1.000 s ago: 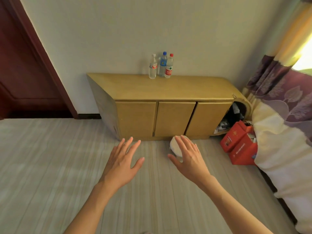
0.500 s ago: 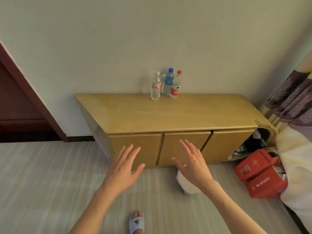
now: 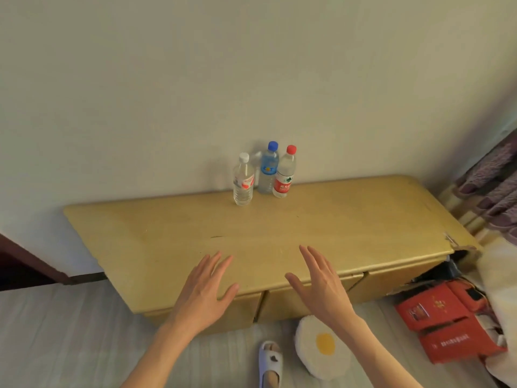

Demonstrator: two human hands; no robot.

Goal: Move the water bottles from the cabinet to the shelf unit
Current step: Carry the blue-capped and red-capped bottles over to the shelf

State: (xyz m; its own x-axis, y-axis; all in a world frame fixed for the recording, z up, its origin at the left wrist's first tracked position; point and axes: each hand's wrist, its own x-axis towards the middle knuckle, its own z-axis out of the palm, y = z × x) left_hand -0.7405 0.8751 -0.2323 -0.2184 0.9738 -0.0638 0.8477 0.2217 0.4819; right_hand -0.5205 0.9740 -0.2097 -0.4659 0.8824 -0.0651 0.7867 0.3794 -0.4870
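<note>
Three water bottles stand together at the back of a low yellow wooden cabinet [image 3: 349, 219], against the wall. The white-capped bottle [image 3: 243, 180] is on the left and nearest me, the blue-capped bottle [image 3: 268, 169] is behind in the middle, the red-capped bottle [image 3: 284, 173] with a red label is on the right. My left hand [image 3: 205, 289] and my right hand [image 3: 321, 281] hover over the cabinet's front edge, fingers straight and spread, holding nothing. Both are well short of the bottles. No shelf unit is in view.
Red boxes [image 3: 444, 320] lie on the floor at the cabinet's right end, beside a bed [image 3: 500, 275] and a purple curtain [image 3: 492, 186]. A round egg-shaped cushion [image 3: 321, 345] and my slippered foot [image 3: 270, 362] are on the floor in front. A dark door frame [image 3: 25, 261] is at left.
I have stepped closer to the cabinet and the view has tilted down onto its top. Both open hands have advanced from in front of the doors to above the front edge.
</note>
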